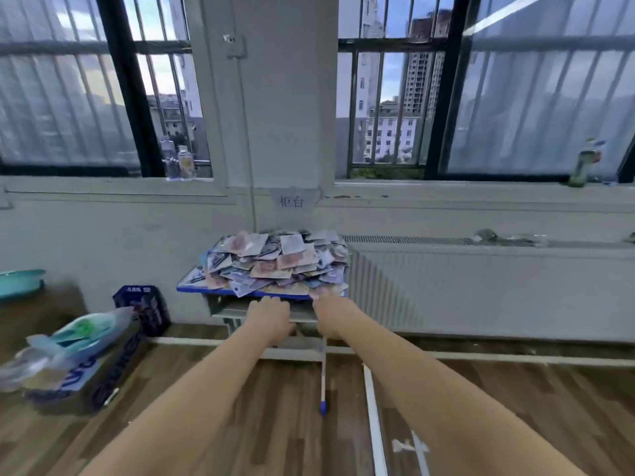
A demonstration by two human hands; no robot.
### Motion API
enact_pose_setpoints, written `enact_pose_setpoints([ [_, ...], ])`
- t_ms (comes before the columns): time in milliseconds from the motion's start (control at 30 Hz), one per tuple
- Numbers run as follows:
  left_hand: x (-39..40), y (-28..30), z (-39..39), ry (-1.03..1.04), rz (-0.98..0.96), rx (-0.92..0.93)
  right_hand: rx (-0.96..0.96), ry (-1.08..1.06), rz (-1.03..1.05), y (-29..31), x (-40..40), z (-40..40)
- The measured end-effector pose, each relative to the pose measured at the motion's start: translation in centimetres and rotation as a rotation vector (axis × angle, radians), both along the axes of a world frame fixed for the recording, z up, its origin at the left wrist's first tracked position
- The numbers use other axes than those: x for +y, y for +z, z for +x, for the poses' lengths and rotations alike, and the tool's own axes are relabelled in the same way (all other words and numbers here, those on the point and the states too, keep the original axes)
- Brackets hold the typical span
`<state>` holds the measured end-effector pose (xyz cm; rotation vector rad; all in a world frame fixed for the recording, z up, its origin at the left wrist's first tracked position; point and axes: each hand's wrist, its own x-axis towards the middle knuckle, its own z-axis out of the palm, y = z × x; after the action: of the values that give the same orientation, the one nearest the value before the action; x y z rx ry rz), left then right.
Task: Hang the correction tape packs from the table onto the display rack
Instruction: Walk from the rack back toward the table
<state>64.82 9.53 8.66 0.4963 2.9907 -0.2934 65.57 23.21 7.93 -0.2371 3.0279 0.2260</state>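
A heap of flat correction tape packs (275,262) in pink, blue and white covers a small blue-edged table (192,285) against the wall under a pillar. Both my arms stretch forward. My left hand (269,319) hangs just below the table's front edge, fingers curled downward, nothing visibly in it. My right hand (328,312) reaches the front right edge, its fingertips touching the packs at the rim; whether it grips one I cannot tell. No display rack is in view.
A white radiator (481,290) runs along the wall to the right of the table. On the left floor sit a dark blue crate (142,309) and cardboard boxes with plastic bags (68,352). Bottles (178,163) stand on the window sill. White metal rails (374,417) lie on the wooden floor.
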Motion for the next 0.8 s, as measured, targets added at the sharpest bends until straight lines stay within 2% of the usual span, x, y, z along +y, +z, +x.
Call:
enact_pose_setpoints([
  [167, -0.3, 0.8, -10.8, -0.001, -0.01, 0.043, -0.027, 0.019, -0.032, 0.4, 0.6, -12.7],
  [300, -1.1, -0.5, -18.1, 0.022, 0.004, 0.008, -0.093, 0.018, -0.061, -1.2, 0.0, -20.2],
  [433, -2.2, -2.2, -26.3, 0.026, 0.036, 0.005, -0.08, 0.045, -0.097, -2.5, -1.0, -28.1],
  [800, -5.1, -2.6, -52.3, -0.085, 0.032, 0.024, -0.085, -0.076, -0.177, -2.7, -2.2, -51.8],
])
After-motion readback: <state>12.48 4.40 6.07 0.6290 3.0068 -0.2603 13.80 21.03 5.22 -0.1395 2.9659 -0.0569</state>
